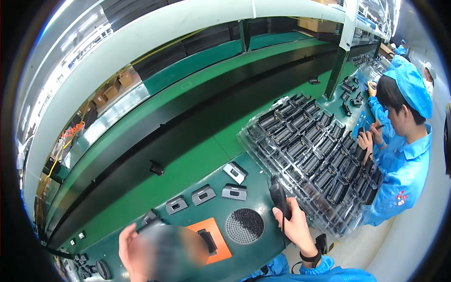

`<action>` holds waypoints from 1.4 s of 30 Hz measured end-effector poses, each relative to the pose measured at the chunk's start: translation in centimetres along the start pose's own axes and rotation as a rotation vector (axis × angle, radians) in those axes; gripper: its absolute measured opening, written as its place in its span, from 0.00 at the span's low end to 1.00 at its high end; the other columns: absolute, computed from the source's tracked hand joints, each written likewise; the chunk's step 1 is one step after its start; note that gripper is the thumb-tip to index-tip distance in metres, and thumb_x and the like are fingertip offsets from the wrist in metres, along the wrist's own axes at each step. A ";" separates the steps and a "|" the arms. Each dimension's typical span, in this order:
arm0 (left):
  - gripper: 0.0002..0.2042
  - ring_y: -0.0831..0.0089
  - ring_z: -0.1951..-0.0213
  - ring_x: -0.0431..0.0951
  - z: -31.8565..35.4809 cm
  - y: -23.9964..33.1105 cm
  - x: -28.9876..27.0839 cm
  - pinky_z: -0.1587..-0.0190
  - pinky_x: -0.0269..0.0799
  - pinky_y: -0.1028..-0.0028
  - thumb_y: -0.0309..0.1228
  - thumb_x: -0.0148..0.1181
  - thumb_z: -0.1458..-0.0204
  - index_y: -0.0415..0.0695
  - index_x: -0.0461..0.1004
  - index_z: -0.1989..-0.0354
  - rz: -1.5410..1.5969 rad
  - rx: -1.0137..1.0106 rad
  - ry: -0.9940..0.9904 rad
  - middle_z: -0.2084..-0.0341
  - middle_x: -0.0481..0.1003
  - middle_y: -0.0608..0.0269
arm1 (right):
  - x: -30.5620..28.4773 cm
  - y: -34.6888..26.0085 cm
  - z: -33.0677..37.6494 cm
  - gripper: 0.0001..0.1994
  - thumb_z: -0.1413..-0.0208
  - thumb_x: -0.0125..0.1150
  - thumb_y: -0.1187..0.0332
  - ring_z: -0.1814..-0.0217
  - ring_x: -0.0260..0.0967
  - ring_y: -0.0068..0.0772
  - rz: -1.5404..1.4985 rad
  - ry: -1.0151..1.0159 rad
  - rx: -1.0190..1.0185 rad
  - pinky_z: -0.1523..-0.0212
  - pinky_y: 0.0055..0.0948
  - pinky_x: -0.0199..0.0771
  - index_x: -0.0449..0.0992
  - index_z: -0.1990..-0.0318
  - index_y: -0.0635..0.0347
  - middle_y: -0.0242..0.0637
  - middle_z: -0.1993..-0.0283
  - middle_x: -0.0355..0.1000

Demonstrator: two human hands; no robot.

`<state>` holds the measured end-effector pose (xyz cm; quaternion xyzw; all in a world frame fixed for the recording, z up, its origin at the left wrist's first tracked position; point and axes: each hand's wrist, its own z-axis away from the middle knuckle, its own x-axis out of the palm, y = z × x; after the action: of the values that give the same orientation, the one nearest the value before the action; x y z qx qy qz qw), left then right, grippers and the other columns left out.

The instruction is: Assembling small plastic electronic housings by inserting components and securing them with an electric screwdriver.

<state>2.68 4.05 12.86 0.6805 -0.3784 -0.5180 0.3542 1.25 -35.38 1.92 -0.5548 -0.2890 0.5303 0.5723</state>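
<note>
My right hand (293, 225) is closed around a black electric screwdriver (280, 199), held upright beside the clear tray stack. My left hand (133, 256) is at the near left of the green bench; a blurred patch hides most of its fingers. Close to its fingertips is a dark housing (149, 217), and I cannot tell whether the hand grips it. An orange plate (223, 251) lies between my hands with a black part (206, 240) on it. Right of the plate, a round dish (233, 231) holds many tiny black pieces. Behind these sit several grey-and-black housings (203, 194).
Stacked clear plastic trays (300, 185) full of black parts fill the right side. Beyond them a co-worker in blue (404, 164) handles a part. A green conveyor belt (202, 157) runs behind the bench, carrying a black piece (156, 168). A post (339, 66) stands by the trays.
</note>
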 end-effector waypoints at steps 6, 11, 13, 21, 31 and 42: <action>0.26 0.83 0.61 0.66 1.9 -2.4 1.8 0.57 0.62 0.83 0.17 0.64 0.42 0.39 0.67 0.35 0.179 -0.211 0.132 0.59 0.68 0.70 | 2.3 -0.7 -1.8 0.20 0.40 0.70 0.63 0.78 0.71 0.41 0.408 0.181 -0.169 0.72 0.36 0.70 0.69 0.49 0.65 0.45 0.75 0.74; 0.24 0.82 0.62 0.66 0.9 -5.3 1.4 0.57 0.61 0.83 0.17 0.62 0.41 0.40 0.68 0.36 0.195 -0.298 0.183 0.62 0.69 0.71 | 3.3 -1.2 -2.4 0.17 0.38 0.67 0.68 0.74 0.77 0.48 0.460 0.269 -0.081 0.72 0.38 0.72 0.68 0.49 0.66 0.50 0.73 0.75; 0.23 0.82 0.62 0.66 0.3 -5.5 1.8 0.57 0.62 0.83 0.17 0.62 0.41 0.40 0.69 0.36 0.196 -0.349 0.181 0.62 0.69 0.70 | 3.5 -2.0 -2.4 0.17 0.39 0.67 0.69 0.70 0.79 0.57 0.497 0.263 -0.043 0.70 0.42 0.75 0.68 0.49 0.67 0.54 0.71 0.76; 0.22 0.81 0.61 0.71 2.0 -8.7 0.2 0.60 0.64 0.84 0.18 0.59 0.39 0.40 0.68 0.36 0.211 -0.405 0.245 0.57 0.74 0.68 | 5.2 -2.1 -3.9 0.18 0.40 0.66 0.68 0.59 0.78 0.66 0.680 0.218 -0.113 0.58 0.48 0.78 0.70 0.47 0.67 0.62 0.62 0.77; 0.25 0.84 0.60 0.73 1.6 -6.3 1.4 0.68 0.63 0.85 0.16 0.57 0.44 0.38 0.65 0.36 0.248 -0.229 0.243 0.57 0.74 0.67 | 3.1 -3.8 -0.2 0.22 0.45 0.64 0.78 0.40 0.71 0.59 0.793 0.208 -0.354 0.39 0.44 0.73 0.71 0.42 0.68 0.55 0.42 0.71; 0.21 0.83 0.63 0.71 1.8 -6.1 1.4 0.67 0.63 0.86 0.18 0.56 0.37 0.40 0.66 0.35 0.416 -0.271 0.217 0.55 0.75 0.66 | -9.4 -22.6 -1.3 0.17 0.44 0.68 0.71 0.46 0.77 0.42 1.029 0.272 -0.441 0.49 0.34 0.77 0.76 0.48 0.63 0.44 0.48 0.78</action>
<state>2.09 5.49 6.59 0.5861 -0.3970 -0.4041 0.5793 6.37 -40.56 25.32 -0.7933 -0.0095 0.5916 0.1433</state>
